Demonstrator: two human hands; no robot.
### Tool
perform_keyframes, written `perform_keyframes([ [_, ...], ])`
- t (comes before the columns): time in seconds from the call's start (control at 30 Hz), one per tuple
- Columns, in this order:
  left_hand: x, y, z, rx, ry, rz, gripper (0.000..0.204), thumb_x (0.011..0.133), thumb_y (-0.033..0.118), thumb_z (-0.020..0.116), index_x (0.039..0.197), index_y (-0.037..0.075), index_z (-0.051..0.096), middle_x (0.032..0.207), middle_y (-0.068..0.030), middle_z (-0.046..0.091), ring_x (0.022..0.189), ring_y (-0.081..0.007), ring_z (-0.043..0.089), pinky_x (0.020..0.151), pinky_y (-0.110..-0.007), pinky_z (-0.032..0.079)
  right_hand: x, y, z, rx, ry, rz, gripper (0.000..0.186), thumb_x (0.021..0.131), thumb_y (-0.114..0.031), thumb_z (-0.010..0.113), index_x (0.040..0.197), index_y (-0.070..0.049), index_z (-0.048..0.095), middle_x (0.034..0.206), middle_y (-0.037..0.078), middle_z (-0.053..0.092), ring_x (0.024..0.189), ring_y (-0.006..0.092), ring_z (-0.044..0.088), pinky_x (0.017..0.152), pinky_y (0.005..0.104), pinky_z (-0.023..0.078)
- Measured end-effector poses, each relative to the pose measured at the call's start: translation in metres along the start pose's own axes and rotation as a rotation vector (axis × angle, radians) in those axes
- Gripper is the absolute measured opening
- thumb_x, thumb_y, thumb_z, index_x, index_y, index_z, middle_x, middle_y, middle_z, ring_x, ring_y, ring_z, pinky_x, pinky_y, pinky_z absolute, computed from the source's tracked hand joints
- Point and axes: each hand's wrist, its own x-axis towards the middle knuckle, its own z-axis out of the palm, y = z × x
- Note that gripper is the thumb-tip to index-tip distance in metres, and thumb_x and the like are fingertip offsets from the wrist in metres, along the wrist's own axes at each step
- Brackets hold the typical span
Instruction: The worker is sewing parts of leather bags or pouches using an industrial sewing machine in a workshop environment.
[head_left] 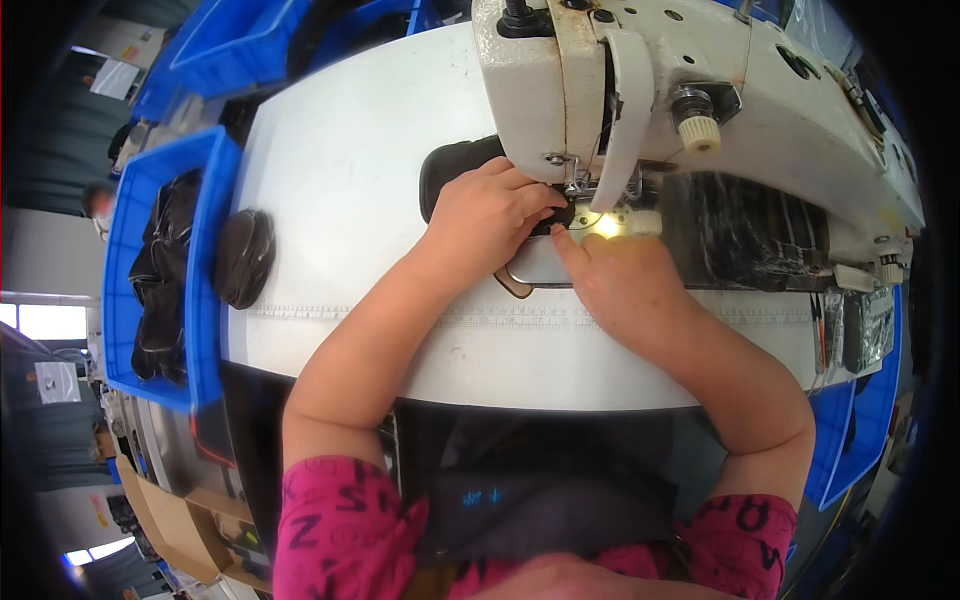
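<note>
A black padded pouch (448, 172) lies under the needle area of a white sewing machine (530, 115). My left hand (490, 212) rests on the pouch with its fingers bent, pinching its edge beside the presser foot (577, 186). Close by on the right, my right hand (625, 285) has its index fingertip at the same edge while its other fingers curl under. Both hands hide much of the pouch, and the stitching point is hard to make out. Below the left hand, a tan-edged flap (514, 286) sticks out over the front of the metal plate.
Another black pouch (244, 258) lies at the table's left edge, beside a blue bin (212, 350) of similar pouches. A printed ruler strip (400, 314) crosses the white table (350, 150). Further blue bins (245, 45) stand behind. A small lamp (607, 225) glows near the needle.
</note>
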Motion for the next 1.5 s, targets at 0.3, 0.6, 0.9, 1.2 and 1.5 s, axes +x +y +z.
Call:
perform_keyframes([
  [0.3,-0.001,0.004,0.004,0.066,0.006,-0.040,0.015,0.081,0.013,0.075,0.095,0.016,0.079,0.097,0.0036,0.073,0.090,-0.0196,0.067,0.073,-0.032,0.057,0.000,0.003,0.007,-0.023,0.080,-0.013,0.048,0.080,-0.006,0.068,0.128,-0.001,0.068,0.075,0.005,0.065,0.064,0.0200,0.066,0.058,0.0336,0.051],
  [0.6,-0.001,0.014,0.006,0.116,-0.019,-0.136,0.012,0.085,0.012,0.072,0.096,0.014,0.077,0.093,0.0036,0.070,0.087,-0.0186,0.067,0.067,-0.033,0.056,0.003,0.006,0.012,-0.103,0.142,0.012,0.033,0.089,-0.016,0.068,0.121,-0.012,0.074,0.073,0.003,0.064,0.059,0.0205,0.065,0.050,0.0355,0.051],
  [0.9,-0.009,0.011,-0.012,-0.167,-0.052,-0.213,0.019,0.084,0.012,0.073,0.102,0.011,0.068,0.098,-0.0034,0.068,0.092,-0.0260,0.066,0.078,-0.038,0.055,0.001,0.002,0.009,-0.061,0.141,0.052,0.042,0.083,-0.010,0.068,0.125,-0.015,0.073,0.077,0.003,0.063,0.065,0.0213,0.065,0.055,0.0366,0.052],
  [1.2,-0.012,0.027,-0.011,-0.041,-0.137,-0.222,0.028,0.076,0.008,0.072,0.103,0.007,0.063,0.106,-0.0067,0.063,0.098,-0.0283,0.061,0.080,-0.040,0.055,0.005,0.003,0.012,0.029,0.149,0.009,0.047,0.079,-0.008,0.069,0.126,-0.005,0.069,0.073,0.004,0.064,0.062,0.0204,0.066,0.054,0.0354,0.050],
  [1.5,-0.014,0.022,0.002,0.153,0.019,-0.021,0.022,0.071,0.008,0.078,0.092,0.008,0.069,0.095,-0.0020,0.063,0.091,-0.0233,0.059,0.077,-0.031,0.054,0.005,0.005,0.006,0.121,0.110,-0.004,0.039,0.083,-0.006,0.066,0.121,-0.003,0.070,0.071,0.006,0.066,0.062,0.0236,0.068,0.055,0.0378,0.053],
])
